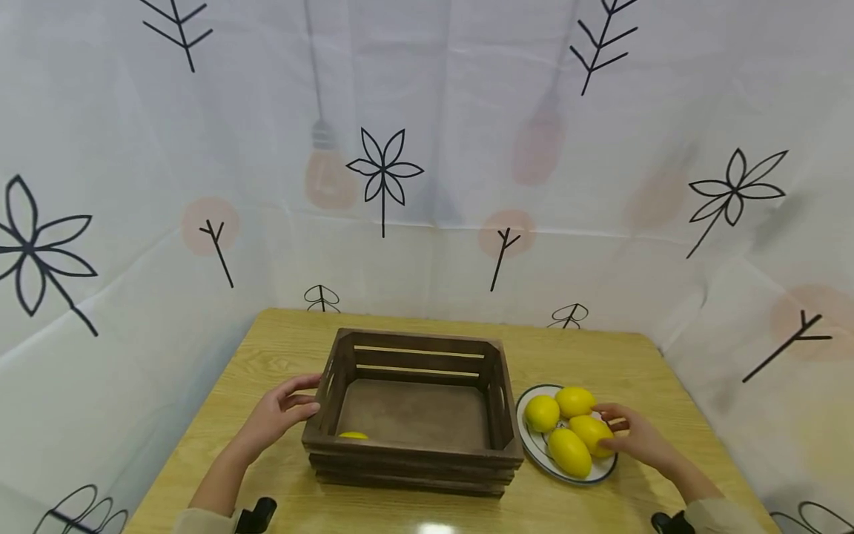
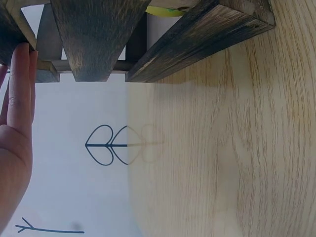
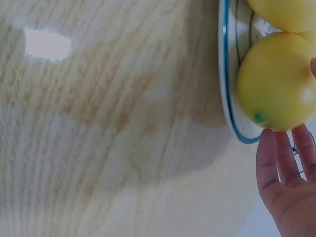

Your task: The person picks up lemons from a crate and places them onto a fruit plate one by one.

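In the head view, my left hand point(image 1: 283, 411) rests against the left side of a dark brown slatted wooden crate point(image 1: 414, 449). Its fingers lie fairly straight on the slats, as the left wrist view also shows. Inside the crate, behind the front wall, the top of a yellow fruit point(image 1: 353, 435) peeks out. My right hand point(image 1: 640, 437) is at the right edge of a white plate point(image 1: 550, 469) with a dark rim, its fingers and thumb on either side of the rightmost lemon point(image 1: 590, 432). Up close, fingertips touch the lemon point(image 3: 274, 81), with part of the thumb at the frame's edge.
Three other lemons share the plate: one at the back point(image 1: 575, 401), one at the left point(image 1: 542, 413) and one in front point(image 1: 569, 453). The plate stands just right of the crate on a light wooden table point(image 1: 280, 348). A patterned white cloth point(image 1: 434, 148) hangs behind.
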A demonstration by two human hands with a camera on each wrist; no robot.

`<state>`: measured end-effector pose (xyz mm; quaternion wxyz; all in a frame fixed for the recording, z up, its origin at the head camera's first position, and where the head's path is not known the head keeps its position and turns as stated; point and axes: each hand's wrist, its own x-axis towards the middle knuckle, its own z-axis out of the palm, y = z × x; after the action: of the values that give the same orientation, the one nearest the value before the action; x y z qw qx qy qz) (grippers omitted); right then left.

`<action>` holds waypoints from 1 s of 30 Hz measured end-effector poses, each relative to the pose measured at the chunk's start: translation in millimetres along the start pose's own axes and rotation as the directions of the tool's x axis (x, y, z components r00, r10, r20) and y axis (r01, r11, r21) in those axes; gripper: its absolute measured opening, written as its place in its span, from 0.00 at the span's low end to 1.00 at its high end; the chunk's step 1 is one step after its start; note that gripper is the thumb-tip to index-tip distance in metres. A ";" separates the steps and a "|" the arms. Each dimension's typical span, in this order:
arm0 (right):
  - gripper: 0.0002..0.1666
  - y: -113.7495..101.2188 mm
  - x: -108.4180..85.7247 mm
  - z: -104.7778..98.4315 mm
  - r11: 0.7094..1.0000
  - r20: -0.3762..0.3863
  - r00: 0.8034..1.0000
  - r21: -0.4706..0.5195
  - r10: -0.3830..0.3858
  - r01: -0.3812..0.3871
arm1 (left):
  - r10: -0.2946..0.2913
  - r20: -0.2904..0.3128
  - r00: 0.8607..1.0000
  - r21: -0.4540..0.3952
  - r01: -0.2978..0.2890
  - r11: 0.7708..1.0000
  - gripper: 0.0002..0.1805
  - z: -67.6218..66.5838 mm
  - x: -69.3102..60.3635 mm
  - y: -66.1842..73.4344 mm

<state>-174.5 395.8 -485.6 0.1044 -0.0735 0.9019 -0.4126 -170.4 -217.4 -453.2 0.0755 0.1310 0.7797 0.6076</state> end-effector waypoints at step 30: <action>0.30 -81.4 14.8 -5.3 0.985 -0.083 0.985 0.068 -0.151 0.157 | 0.012 -0.012 1.000 -0.007 -0.012 1.000 0.28 1.6 1.6 -1.6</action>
<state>-186.4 343.6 -422.3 0.0399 -0.1231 0.8810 -0.4550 -171.7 -215.8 -455.1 0.0675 0.1316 0.7772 0.6117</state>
